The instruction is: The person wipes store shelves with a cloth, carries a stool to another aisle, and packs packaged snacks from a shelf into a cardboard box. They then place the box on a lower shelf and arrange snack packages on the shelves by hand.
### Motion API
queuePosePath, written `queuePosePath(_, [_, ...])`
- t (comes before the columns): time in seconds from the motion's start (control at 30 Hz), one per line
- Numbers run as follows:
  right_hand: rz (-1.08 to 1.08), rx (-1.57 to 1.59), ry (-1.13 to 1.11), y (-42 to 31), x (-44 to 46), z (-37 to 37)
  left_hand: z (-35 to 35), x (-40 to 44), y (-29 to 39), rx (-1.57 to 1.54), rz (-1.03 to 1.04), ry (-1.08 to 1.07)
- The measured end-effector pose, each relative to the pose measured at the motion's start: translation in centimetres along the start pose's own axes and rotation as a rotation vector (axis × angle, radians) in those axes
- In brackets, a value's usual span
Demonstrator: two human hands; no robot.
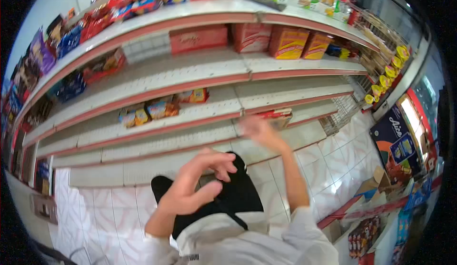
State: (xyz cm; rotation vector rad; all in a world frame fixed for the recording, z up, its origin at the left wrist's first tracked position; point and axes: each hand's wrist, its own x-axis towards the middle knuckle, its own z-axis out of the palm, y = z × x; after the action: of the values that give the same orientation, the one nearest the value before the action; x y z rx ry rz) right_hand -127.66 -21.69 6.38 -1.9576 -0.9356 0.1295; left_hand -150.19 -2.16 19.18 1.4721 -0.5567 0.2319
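My left hand [197, 181] hovers over my lap with thumb and fingers apart, and nothing is in it. Reaching toward the lower shelves, my right hand [259, 131] is smeared by motion, so its fingers cannot be made out. Just behind it, a red and cream box [277, 116] lies on a low shelf, partly covered by the hand. To the left, several snack packets [150, 112] lie on a shelf, with a red and yellow packet [194, 95] beside them.
White shelves with red edges [200, 81] curve across the view. Red and yellow boxes [289, 42] stand higher up, below a top shelf of snacks and bottles. An Aice freezer [397, 143] is at the right. Stocked boxes [364, 236] stand at the lower right on the tiled floor [112, 217].
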Motion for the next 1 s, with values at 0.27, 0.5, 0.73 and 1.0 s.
queuePosePath(0.27, [-0.617, -0.558, 0.722, -19.7, 17.8, -18.1, 5.4, -0.7, 9.4, -0.389, 0.610, 0.109])
queuePosePath(0.5, [-0.341, -0.758, 0.395, -15.1, 27.7, -22.9, 2.7, -1.2, 8.1, -0.525, 0.357, -0.314])
queuePosePath(0.73, [0.170, -0.975, -0.124, -14.0, 30.7, -24.6, 0.9, 0.3, 7.3, -0.479, 0.341, -0.434])
queuePosePath(1.0, [-0.021, -1.026, 0.018, -11.6, 31.6, -26.6, -1.1, 1.2, 7.9, -0.236, 0.414, -0.562])
